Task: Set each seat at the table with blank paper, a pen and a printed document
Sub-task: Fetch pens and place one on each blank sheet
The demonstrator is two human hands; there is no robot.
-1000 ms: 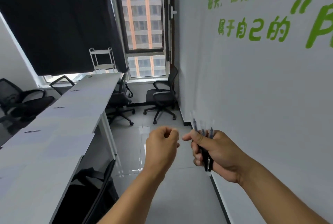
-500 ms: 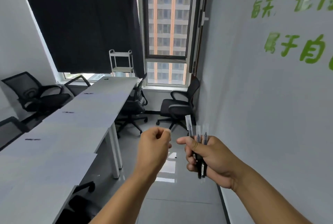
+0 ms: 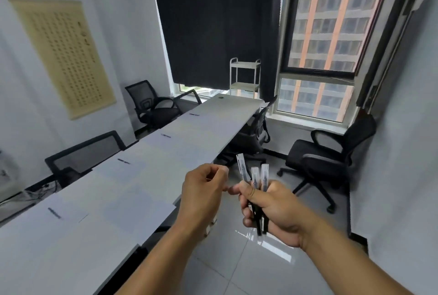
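Daylight from window (image 3: 327,41); floor glare; blurred, warped edges.

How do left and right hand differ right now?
The right hand grips a bundle of pens, caps up; the left hand is curled and seems to hold nothing. The left hand sits nearer the table edge; the right hand is over the floor. Both are raised close together.

Clear plastic pens (image 3: 254,181), glossy floor tiles (image 3: 239,261), matt table (image 3: 196,133), mesh chairs (image 3: 331,159).
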